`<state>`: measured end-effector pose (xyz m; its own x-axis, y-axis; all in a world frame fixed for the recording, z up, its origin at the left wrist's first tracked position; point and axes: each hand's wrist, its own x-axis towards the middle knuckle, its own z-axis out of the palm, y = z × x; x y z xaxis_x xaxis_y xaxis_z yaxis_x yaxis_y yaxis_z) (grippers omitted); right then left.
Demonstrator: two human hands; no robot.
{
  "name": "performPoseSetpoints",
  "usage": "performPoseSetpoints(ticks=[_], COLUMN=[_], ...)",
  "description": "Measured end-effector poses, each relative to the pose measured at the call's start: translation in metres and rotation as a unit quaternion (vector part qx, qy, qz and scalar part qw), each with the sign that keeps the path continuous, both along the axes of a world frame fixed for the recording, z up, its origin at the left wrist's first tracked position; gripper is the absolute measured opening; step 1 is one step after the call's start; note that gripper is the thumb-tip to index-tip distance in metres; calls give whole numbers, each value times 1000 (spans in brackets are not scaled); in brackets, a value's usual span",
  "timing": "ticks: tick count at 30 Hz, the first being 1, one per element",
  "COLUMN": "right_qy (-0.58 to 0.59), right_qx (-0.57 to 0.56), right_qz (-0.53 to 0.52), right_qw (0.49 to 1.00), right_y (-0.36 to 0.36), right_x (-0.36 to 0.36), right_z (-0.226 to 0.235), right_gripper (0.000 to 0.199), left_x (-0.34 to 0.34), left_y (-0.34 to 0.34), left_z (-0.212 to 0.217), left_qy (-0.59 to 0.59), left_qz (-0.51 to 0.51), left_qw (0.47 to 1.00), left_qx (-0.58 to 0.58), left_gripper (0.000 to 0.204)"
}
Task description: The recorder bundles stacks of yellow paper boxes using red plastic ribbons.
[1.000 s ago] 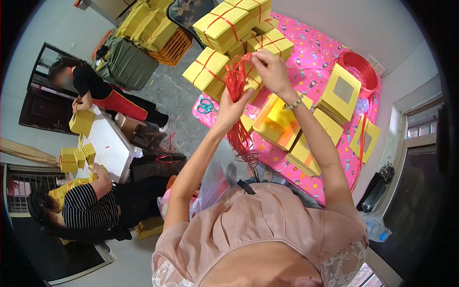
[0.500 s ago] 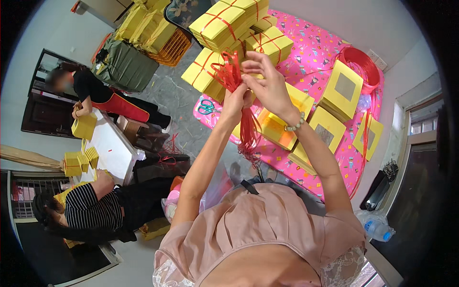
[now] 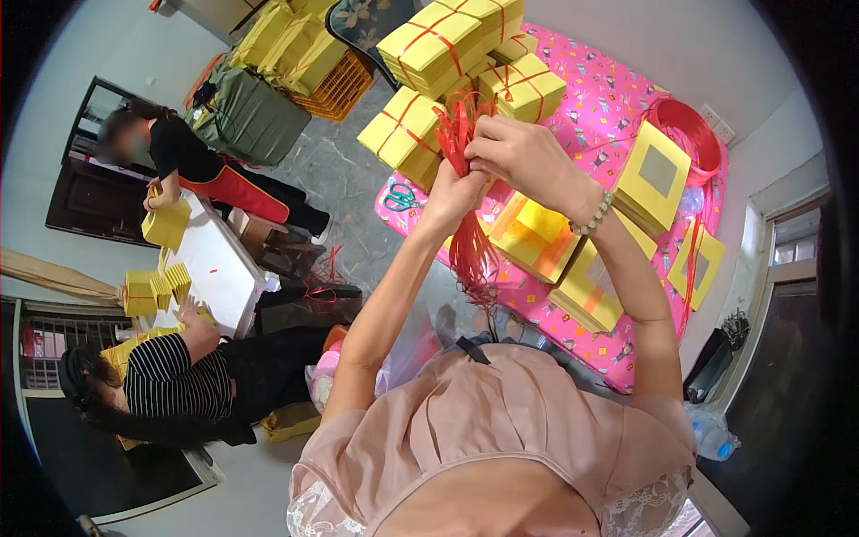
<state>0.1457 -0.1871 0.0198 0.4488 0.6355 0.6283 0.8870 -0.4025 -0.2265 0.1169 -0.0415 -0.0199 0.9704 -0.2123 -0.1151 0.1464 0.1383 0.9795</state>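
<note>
A looped bundle of red plastic strapping (image 3: 472, 251) hangs from my left hand (image 3: 455, 199), which is closed around its middle. Loops stick up above the fist, and the long ends dangle below. My right hand (image 3: 523, 148), with a beaded bracelet at the wrist, is closed at the upper loops and seems to pinch some of them; its fingertips are partly hidden. Behind the hands, tied stacks of yellow paper (image 3: 434, 45) rise on the pink patterned table cover (image 3: 586, 98). Loose yellow stacks (image 3: 653, 170) lie to the right, some with a grey square on top.
Teal-handled scissors (image 3: 400, 198) lie at the table's left edge. A large red strapping coil (image 3: 684, 134) sits at the far right. Two people work at a white table (image 3: 215, 277) on the left, handling yellow paper. An orange crate (image 3: 340, 92) stands at the back.
My right hand has gone from spread fingers to closed against the red loops. The room has shifted slightly rightward in view. The person in stripes has moved a hand on the white table.
</note>
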Motion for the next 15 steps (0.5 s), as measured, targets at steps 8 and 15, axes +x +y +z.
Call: performPoseSetpoints(ticks=[8, 15], right_qy=[-42, 56], right_qx=[-23, 100], right_qz=[-36, -66], right_qw=[998, 991], right_y=[9, 11], right_x=[0, 5], right_z=[12, 10], right_gripper=[12, 16], left_x=[-2, -6], left_y=[6, 2], left_z=[-3, -6], left_qy=[-25, 18], left_qz=[-30, -24], left_qw=[999, 997], left_qx=[-15, -76], left_gripper=[1, 7])
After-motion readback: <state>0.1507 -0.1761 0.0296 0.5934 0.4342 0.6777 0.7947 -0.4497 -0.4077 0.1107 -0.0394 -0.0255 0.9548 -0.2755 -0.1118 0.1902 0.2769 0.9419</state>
